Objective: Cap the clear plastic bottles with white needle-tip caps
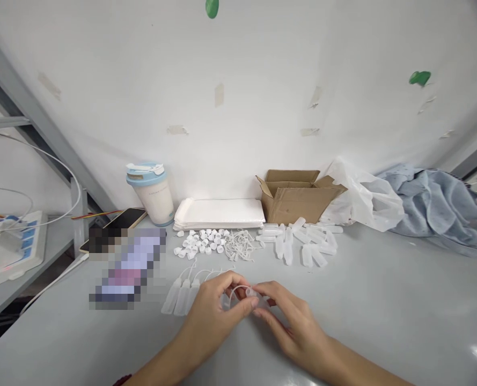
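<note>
Between my two hands, low in the middle of the head view, is a small translucent plastic bottle (250, 292) with a thin white loop strap curving from it. My left hand (216, 308) is closed, thumb and forefinger pinching by the bottle's neck. My right hand (292, 319) grips the body from the other side, and its fingers cover most of it. Left of my left hand, several strapped bottles (183, 295) lie in a row, partly hidden by that hand. Beyond are white caps (202, 242), loose white straps (241, 245) and unstrapped translucent bottles (288, 246).
A stack of white envelopes (222, 212), an open cardboard box (302, 203), a plastic bag (362, 198) and a blue cloth (435, 209) line the wall. At the left stand a cup (153, 198), a phone (127, 219), a blurred screen (131, 265) and a power strip (29, 246).
</note>
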The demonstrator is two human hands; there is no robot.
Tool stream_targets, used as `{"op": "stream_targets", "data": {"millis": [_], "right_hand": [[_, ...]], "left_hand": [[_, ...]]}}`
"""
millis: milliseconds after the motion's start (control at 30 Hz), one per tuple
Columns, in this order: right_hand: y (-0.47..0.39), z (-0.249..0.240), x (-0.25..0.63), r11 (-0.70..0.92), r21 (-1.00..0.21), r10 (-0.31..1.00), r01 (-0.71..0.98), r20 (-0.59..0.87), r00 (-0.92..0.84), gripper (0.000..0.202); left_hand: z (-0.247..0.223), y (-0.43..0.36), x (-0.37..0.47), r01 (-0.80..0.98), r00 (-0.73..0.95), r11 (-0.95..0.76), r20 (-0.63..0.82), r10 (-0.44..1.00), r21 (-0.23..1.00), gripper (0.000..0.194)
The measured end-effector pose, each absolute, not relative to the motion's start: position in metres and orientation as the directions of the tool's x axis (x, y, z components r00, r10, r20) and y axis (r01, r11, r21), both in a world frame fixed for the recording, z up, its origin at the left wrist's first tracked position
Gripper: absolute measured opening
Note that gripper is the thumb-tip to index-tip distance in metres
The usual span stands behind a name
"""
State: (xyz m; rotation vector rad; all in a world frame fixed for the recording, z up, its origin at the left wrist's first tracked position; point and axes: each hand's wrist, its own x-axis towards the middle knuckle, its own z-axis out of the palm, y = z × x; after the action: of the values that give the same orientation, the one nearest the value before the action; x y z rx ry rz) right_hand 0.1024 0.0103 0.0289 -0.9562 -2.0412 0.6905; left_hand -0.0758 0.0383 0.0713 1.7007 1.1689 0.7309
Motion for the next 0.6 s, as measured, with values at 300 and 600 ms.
{"op": "stream_targets", "data": {"millis": [300, 600], "right_hand": [[0.011, 0.025, 0.101, 0.562, -0.721, 0.814, 0.406, 0.395, -0.426, 0.038], [0.019, 0.033, 0.097, 0.265, -0.926, 0.928, 0.269, 0.169, -0.333, 0.018]], "left_hand": [[0.067, 0.038, -0.073, 0.384, 0.336, -0.077, -0.062, 0.940, 0.920, 0.009], [0.047, 0.034, -0.079, 0.522, 0.415, -0.578, 0.405, 0.815, 0.627, 0.014]]}}
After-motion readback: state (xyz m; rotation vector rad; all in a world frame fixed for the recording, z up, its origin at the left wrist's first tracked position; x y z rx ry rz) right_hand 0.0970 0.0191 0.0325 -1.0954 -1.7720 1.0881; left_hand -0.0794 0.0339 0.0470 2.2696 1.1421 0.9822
